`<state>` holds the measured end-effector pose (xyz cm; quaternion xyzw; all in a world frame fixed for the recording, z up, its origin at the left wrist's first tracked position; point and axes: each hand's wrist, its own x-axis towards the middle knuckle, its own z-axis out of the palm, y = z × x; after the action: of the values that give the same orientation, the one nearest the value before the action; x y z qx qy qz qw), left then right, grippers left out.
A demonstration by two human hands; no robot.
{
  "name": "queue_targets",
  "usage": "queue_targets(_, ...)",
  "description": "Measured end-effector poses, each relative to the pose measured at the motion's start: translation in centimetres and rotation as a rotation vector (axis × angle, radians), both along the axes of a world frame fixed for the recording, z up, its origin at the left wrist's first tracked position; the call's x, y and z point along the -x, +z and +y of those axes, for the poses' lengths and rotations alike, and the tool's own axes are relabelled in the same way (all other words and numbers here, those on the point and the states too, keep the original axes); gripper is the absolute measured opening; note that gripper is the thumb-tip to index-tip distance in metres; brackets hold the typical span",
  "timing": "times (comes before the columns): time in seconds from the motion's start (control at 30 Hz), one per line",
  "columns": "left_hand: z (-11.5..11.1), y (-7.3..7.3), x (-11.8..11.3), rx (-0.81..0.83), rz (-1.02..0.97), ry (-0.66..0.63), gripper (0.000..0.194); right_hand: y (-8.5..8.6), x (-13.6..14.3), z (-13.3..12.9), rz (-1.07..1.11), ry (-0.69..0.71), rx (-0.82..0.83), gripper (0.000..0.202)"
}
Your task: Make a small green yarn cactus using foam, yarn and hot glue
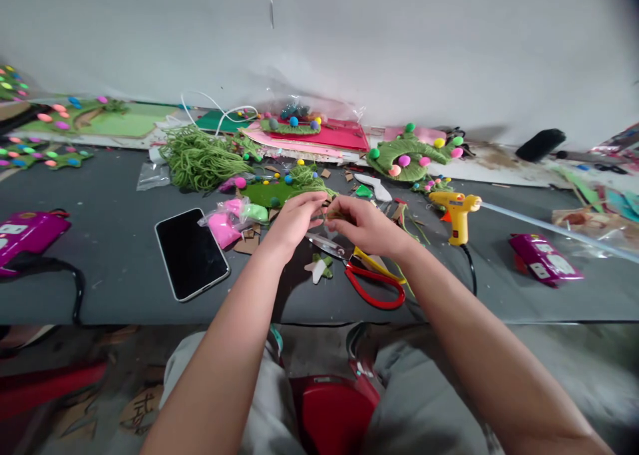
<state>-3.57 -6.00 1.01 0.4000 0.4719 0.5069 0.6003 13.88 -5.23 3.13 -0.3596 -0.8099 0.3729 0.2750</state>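
Observation:
My left hand (298, 221) and my right hand (360, 225) meet fingertip to fingertip above the middle of the dark table. The fingers of both are closed around something small and thin, perhaps green yarn, too small to make out. Just beneath them lie red-handled scissors (375, 294), blades pointing up and left, with a yellow-handled tool (382, 266) beside them. A small green and white star-like piece (318, 269) rests left of the scissors. Behind my hands is a green felt piece (267, 193) with small coloured balls.
A black-screened tablet (192, 254) lies left, near bags of pink pompoms (223, 230). Green yarn (200, 159) is heaped behind. On the right are a yellow glue gun (458, 217) with a long glue stick and a purple packet (545, 261). A pompom-covered wreath (407, 159) leans at the back.

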Motion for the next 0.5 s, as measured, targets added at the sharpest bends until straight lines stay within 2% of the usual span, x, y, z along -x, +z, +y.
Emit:
queue_targets(0.1, 0.2, -0.1, 0.2, 0.011, -0.042, 0.019, 0.020, 1.2, -1.5, -0.8, 0.127, 0.256, 0.298, 0.019)
queue_targets(0.2, 0.3, 0.2, 0.5, 0.015, -0.081, 0.066, 0.022, 2.6, -4.2, -1.5, 0.055, 0.546, 0.607, 0.021)
queue_targets(0.27, 0.4, 0.4, 0.7, 0.017, -0.102, 0.109, 0.024, 3.2, -6.2, -1.8, 0.158, 0.639, 0.652, 0.016)
queue_targets(0.33, 0.6, 0.5, 0.8, 0.015, -0.116, 0.153, 0.023, 3.3, -7.7, -2.0, 0.404, 0.711, 0.566, 0.008)
queue_targets(0.4, 0.7, 0.7, 0.9, 0.003, -0.109, 0.195, 0.021, 3.1, -8.6, -1.9, 0.653, 0.659, 0.440, 0.006)
queue_targets(0.5, 0.4, 1.0, 1.1, -0.028, -0.024, 0.222, 0.020, 2.3, -8.8, -1.4, 0.823, 0.410, 0.342, 0.005)
